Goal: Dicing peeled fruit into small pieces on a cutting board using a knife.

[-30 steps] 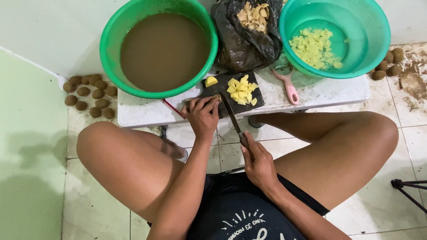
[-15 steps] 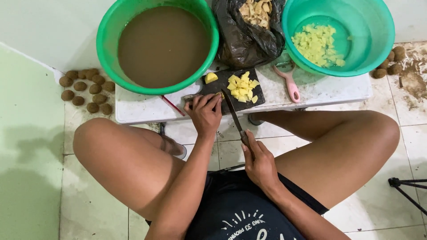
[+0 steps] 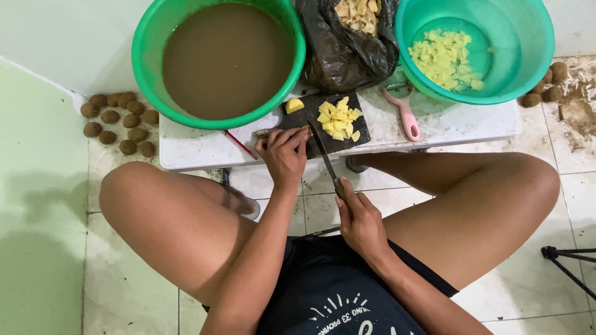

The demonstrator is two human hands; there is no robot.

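My left hand [image 3: 284, 155] presses a small piece of potato against the near left corner of the black cutting board [image 3: 357, 141]; the piece is mostly hidden under my fingers. My right hand [image 3: 360, 220] grips the handle of a knife [image 3: 324, 155], whose blade points up onto the board right beside my left fingers. A pile of yellow potato cubes [image 3: 338, 118] lies in the middle of the board, and one larger chunk [image 3: 294, 105] sits at its far left corner.
On the low white table [image 3: 198, 152] stand a green basin of muddy water [image 3: 223, 59], a black bag of peelings [image 3: 351, 34], a green basin with cut potato [image 3: 475, 49] and a pink peeler [image 3: 406, 115]. Unpeeled potatoes [image 3: 121, 121] lie on the floor at left, and more potatoes [image 3: 546, 87] at right. My bare knees flank the table.
The view shifted slightly. My left hand stays on the piece at the board's corner, and the knife blade has edged closer to my fingers.
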